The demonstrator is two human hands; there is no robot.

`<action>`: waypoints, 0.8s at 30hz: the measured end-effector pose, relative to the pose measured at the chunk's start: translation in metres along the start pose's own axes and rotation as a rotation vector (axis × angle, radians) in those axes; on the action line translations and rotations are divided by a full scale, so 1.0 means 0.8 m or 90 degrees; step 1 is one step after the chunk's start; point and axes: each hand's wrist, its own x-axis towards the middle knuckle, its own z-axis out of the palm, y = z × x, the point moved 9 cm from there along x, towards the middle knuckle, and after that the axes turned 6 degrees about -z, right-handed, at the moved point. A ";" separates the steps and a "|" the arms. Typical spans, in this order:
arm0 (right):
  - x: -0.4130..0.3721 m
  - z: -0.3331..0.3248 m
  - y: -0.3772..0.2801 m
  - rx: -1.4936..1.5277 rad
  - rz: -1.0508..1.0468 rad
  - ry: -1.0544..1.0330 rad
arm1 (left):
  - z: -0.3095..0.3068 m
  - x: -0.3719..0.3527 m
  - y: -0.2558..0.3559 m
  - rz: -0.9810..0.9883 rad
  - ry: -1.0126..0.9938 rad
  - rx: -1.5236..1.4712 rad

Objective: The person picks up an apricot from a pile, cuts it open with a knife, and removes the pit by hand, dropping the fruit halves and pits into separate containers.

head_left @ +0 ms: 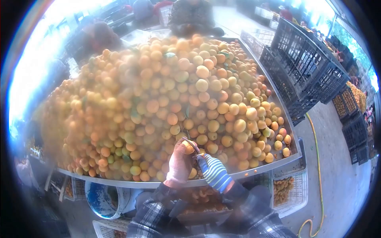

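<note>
Close to the near edge of a metal-rimmed table (238,175), my left hand (178,162), in a pinkish knit glove, is closed around an orange-yellow apricot (187,148). My right hand (214,171) wears a blue-and-white striped glove and meets the left at the fruit. Its fingers are closed on a thin dark tool (193,145) that lies against the apricot; the tool's exact kind is too small to make out. A large heap of loose apricots (202,85) covers the table in front of both hands, with a few green leaves among them.
Black crates (303,59) are stacked at the right. A yellow hose (317,158) runs along the floor. Below the table's edge are a blue-and-white bucket (104,200) and a white basket (294,198) holding fruit pieces. Another person (191,18) sits across the table.
</note>
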 end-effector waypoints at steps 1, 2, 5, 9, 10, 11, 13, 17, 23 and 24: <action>-0.001 -0.001 0.000 -0.052 0.008 -0.003 | -0.001 0.000 -0.002 -0.002 0.000 0.001; -0.003 -0.004 -0.002 -0.052 0.010 -0.001 | 0.000 0.000 -0.002 0.005 -0.009 0.008; -0.004 -0.007 -0.016 -0.131 -0.008 -0.016 | -0.002 0.001 0.002 0.010 -0.012 0.033; -0.005 -0.002 -0.009 -0.171 0.035 -0.084 | 0.010 -0.007 0.011 0.017 -0.012 0.216; -0.005 -0.002 -0.009 -0.184 0.025 -0.086 | 0.008 -0.005 0.012 0.016 -0.013 0.216; -0.004 -0.003 -0.007 -0.184 0.025 -0.086 | 0.007 -0.004 0.016 0.044 -0.018 0.331; -0.003 -0.006 -0.008 -0.159 -0.010 -0.064 | 0.011 -0.007 0.018 0.072 -0.023 0.447; -0.001 -0.011 -0.019 -0.205 0.010 -0.043 | 0.020 -0.008 0.008 0.015 -0.074 0.100; -0.001 -0.011 -0.016 -0.254 0.030 -0.066 | 0.026 -0.014 0.013 -0.059 -0.078 0.151; 0.000 -0.010 -0.015 -0.248 0.033 -0.094 | 0.031 -0.017 0.019 -0.059 -0.022 0.219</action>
